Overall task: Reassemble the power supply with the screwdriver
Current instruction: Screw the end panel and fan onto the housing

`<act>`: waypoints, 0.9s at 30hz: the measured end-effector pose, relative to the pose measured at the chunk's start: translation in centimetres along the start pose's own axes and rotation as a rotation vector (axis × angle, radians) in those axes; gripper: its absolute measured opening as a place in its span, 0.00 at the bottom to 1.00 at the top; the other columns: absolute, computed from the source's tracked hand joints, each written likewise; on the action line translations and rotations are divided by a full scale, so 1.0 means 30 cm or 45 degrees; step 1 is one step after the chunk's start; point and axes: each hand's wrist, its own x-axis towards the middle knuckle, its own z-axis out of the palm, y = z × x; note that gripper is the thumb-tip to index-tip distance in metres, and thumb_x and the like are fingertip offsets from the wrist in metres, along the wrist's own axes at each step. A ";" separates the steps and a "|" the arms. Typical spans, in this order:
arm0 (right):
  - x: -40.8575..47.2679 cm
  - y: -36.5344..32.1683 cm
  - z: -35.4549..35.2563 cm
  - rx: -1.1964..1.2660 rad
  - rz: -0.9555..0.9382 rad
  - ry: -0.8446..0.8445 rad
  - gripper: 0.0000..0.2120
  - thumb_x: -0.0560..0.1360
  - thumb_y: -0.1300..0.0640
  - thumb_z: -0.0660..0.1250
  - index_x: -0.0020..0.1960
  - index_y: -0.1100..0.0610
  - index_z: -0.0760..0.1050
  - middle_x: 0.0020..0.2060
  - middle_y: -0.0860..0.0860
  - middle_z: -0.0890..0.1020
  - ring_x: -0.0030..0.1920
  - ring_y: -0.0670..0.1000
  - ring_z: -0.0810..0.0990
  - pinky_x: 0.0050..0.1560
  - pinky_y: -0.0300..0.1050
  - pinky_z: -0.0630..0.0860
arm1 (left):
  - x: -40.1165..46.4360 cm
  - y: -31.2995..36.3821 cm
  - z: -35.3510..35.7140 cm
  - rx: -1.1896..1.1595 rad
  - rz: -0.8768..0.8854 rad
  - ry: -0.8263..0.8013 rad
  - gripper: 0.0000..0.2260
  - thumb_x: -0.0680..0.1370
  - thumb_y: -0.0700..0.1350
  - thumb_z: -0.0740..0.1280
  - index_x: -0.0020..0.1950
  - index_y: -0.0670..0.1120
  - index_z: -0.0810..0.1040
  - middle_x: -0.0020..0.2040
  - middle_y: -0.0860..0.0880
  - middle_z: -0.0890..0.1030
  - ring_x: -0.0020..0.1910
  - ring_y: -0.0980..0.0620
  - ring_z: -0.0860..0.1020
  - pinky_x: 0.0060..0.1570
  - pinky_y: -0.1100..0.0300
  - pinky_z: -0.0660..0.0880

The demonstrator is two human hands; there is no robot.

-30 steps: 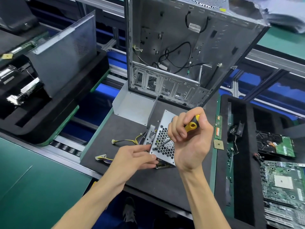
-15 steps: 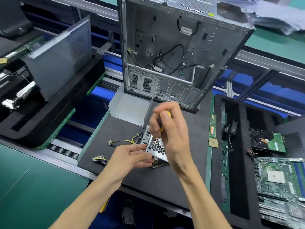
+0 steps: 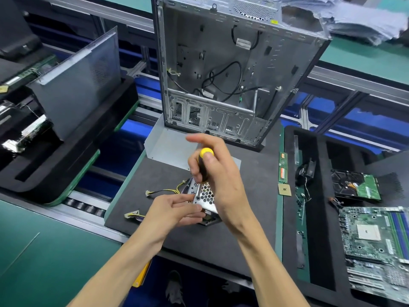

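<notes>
Power supply, a small metal box with a honeycomb grille on top, lies on the dark foam mat covering the surface, directly below both hands. One screwdriver with a black and yellow handle stands nearly upright over it, long axis running top to bottom, yellow cap up and tip down on a screw at the near left edge of the grille. The right hand wraps the handle, its grip curled around the black part, with the forefinger lifted and blurred above the cap. The left hand steadies the box from the left, fingers and thumb pinching its edge just beside the screw. Yellow and black wires trail left from the box and end in two pale plugs on the mat.

Behind the hands one open computer case stands upright, with loose black cables hanging inside it. One flat grey metal panel lies at its foot. To the right a black foam tray holds one small fan in a narrow slot, one hard drive and one motherboard in the recesses beyond. A small square chip sits at the mat's right edge. On the left another black tray carries a leaning grey panel.
</notes>
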 end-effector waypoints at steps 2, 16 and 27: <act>0.004 0.006 -0.003 -0.012 0.061 -0.049 0.18 0.80 0.48 0.54 0.65 0.43 0.76 0.40 0.42 0.75 0.40 0.46 0.70 0.45 0.40 0.68 | 0.002 0.002 -0.003 -0.013 -0.006 0.024 0.21 0.74 0.33 0.74 0.65 0.33 0.75 0.48 0.34 0.86 0.50 0.38 0.86 0.53 0.49 0.83; 0.017 0.008 -0.011 0.034 -0.012 0.106 0.06 0.79 0.53 0.67 0.50 0.46 0.71 0.34 0.47 0.77 0.35 0.49 0.75 0.38 0.44 0.73 | 0.001 0.002 -0.011 0.015 -0.025 0.004 0.22 0.73 0.35 0.75 0.66 0.34 0.75 0.48 0.36 0.86 0.50 0.40 0.86 0.51 0.53 0.83; 0.018 -0.017 -0.010 0.095 -0.015 -0.050 0.03 0.81 0.61 0.65 0.54 0.59 0.74 0.48 0.56 0.87 0.50 0.59 0.87 0.52 0.49 0.80 | 0.001 0.000 -0.016 0.012 -0.024 0.028 0.21 0.74 0.35 0.75 0.65 0.34 0.76 0.48 0.34 0.86 0.50 0.38 0.86 0.54 0.49 0.82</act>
